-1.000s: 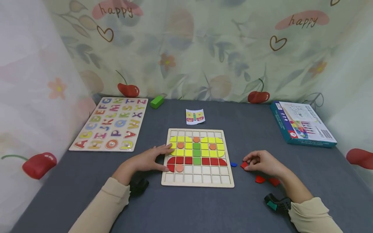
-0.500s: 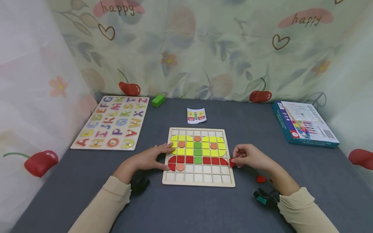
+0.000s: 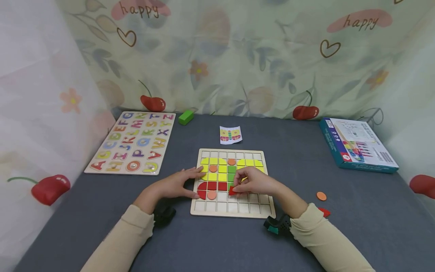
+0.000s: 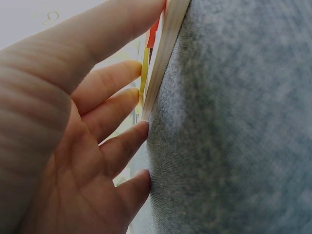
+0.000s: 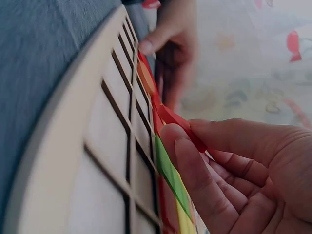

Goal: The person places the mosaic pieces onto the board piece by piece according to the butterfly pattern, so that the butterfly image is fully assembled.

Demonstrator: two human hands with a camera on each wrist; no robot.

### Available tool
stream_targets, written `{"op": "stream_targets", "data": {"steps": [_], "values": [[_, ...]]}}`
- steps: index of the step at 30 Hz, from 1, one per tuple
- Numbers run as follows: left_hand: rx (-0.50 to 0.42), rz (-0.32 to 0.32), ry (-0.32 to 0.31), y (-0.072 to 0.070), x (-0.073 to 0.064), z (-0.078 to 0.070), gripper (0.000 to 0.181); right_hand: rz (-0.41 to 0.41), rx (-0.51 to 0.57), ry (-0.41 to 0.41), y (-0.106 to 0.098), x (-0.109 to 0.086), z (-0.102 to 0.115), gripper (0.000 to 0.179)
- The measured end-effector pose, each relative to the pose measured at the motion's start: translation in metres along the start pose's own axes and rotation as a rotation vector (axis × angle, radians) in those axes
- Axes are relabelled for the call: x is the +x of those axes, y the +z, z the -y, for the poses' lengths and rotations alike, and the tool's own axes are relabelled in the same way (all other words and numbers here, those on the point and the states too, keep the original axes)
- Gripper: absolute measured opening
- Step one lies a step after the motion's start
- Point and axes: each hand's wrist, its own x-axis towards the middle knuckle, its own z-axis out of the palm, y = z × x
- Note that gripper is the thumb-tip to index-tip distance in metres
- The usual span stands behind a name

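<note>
A wooden grid board lies on the table, with yellow, green, red and orange flat tiles in its upper and middle cells. Over its middle, my right hand pinches a red tile between thumb and fingertips, just beside the green column. The right wrist view shows this red tile tilted above the board's surface. My left hand rests on the board's left edge with fingers spread, the thumb near a red tile. My right hand and forearm hide part of the board's right side.
A small printed butterfly card lies behind the board. At the left are a letter puzzle board and a green block. An orange disc and a red tile lie to the right, before a box.
My right hand has picked up a red tile from the table at the right and carried it left, over the board's middle. An orange disc has come into view there. My left hand stays put.
</note>
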Motion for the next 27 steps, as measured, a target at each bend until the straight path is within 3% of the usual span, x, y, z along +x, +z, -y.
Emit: {"op": "stream_targets", "data": {"steps": [9,15,27], "values": [[-0.003,0.002,-0.003,0.001,0.0,0.002,0.076,-0.013,-0.048,-0.014,0.023,0.023,0.005,0.014],[-0.003,-0.002,-0.003,-0.001,0.001,0.002,0.077,-0.046,-0.144,-0.035,0.025,0.025,0.009,0.011],[-0.003,0.001,0.011,0.0,0.0,0.0,0.074,0.007,-0.164,-0.086,0.034,0.028,0.015,0.011]]}}
